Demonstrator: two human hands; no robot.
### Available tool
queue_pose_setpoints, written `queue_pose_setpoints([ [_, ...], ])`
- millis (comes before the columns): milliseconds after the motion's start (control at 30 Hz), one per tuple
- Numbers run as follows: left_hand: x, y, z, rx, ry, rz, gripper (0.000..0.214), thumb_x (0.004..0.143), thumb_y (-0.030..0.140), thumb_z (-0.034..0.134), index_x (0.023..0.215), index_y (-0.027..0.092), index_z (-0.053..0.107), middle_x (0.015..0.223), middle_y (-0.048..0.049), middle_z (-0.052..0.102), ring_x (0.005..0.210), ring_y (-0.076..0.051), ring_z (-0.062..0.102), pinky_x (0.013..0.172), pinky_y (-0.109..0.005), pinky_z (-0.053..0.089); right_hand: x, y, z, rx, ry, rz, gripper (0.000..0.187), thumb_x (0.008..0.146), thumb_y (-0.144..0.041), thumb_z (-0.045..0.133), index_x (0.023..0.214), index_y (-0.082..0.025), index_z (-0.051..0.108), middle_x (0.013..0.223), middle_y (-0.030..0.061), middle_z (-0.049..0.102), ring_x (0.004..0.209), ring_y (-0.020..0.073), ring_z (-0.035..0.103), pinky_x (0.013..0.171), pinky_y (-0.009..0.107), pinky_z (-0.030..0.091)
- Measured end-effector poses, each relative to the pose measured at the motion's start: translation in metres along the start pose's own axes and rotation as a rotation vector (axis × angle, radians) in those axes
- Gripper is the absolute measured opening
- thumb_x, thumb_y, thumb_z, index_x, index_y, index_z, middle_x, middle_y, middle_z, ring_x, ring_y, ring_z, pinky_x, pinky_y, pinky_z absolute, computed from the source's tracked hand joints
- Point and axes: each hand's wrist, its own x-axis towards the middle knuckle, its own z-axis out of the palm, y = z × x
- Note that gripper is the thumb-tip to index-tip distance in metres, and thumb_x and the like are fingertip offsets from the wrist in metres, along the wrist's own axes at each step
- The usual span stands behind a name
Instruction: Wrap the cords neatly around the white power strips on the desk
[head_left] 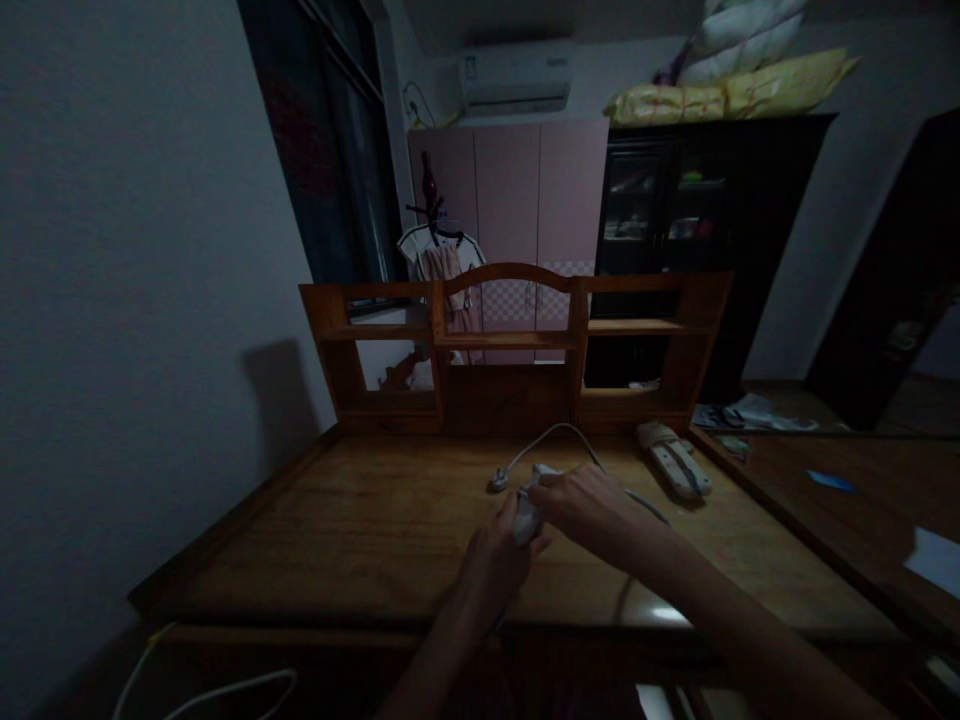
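Observation:
Over the middle of the wooden desk (pixel 360 540), both hands are closed around a pale white object (pixel 528 518). Its kind is hard to make out in the dim light, and fingers cover much of it. My left hand (pixel 495 555) grips it from below and the left. From the upper right, my right hand (pixel 581 500) pinches its top end. A white plug (pixel 499 480) lies on the desktop just beyond them. Its pale cord (pixel 564 426) arches back and to the right, passing behind my right forearm.
A long off-white device (pixel 679 468) rests at the desk's right. A wooden shelf unit (pixel 510 341) stands along the back edge. The wall (pixel 150 300) borders the left side. A white cable (pixel 240 685) hangs below at front left. Blue and white papers (pixel 829 481) lie farther right.

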Motion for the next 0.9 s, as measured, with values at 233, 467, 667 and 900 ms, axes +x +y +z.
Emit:
queue_pose_setpoints([
  [233, -0.004, 0.001, 0.001, 0.095, -0.084, 0.192, 0.043, 0.075, 0.034, 0.064, 0.116, 0.024, 0.056, 0.098, -0.01, 0.069, 0.084, -0.028, 0.066, 0.07, -0.032, 0.045, 0.024, 0.016, -0.017, 0.114, -0.176, -0.03, 0.015, 0.071, -0.016, 0.07, 0.084, -0.022, 0.069, 0.073, 0.0011, 0.067, 0.066, 0.0152, 0.061, 0.052, 0.023, 0.027],
  [467, -0.009, 0.013, -0.007, 0.059, -0.216, 0.242, 0.054, 0.07, 0.035, 0.068, 0.122, 0.029, 0.053, 0.099, -0.0053, 0.07, 0.084, -0.029, 0.067, 0.064, -0.028, 0.045, 0.043, 0.046, -0.021, 0.402, -0.49, -0.093, 0.037, 0.055, -0.042, 0.08, 0.084, -0.021, 0.07, 0.067, -0.0033, 0.062, 0.056, 0.0106, 0.053, 0.047, 0.02, 0.03],
  [667, -0.021, 0.017, -0.015, 0.065, -0.235, 0.315, 0.052, 0.073, 0.04, 0.066, 0.121, 0.023, 0.054, 0.1, -0.0083, 0.069, 0.085, -0.027, 0.066, 0.069, -0.029, 0.048, 0.058, 0.07, 0.003, 0.785, -0.767, -0.089, 0.048, 0.052, -0.041, 0.081, 0.093, -0.019, 0.066, 0.066, -0.0073, 0.057, 0.055, 0.0059, 0.045, 0.049, 0.016, 0.032],
  [900, -0.031, 0.01, -0.014, 0.077, -0.184, 0.378, 0.037, 0.075, 0.039, 0.063, 0.106, 0.019, 0.06, 0.092, -0.0104, 0.068, 0.079, -0.026, 0.065, 0.07, -0.032, 0.049, 0.058, 0.085, 0.065, 1.248, -0.685, 0.038, 0.035, 0.06, -0.028, 0.075, 0.09, -0.016, 0.061, 0.072, -0.0048, 0.058, 0.051, 0.0038, 0.042, 0.045, 0.014, 0.031],
])
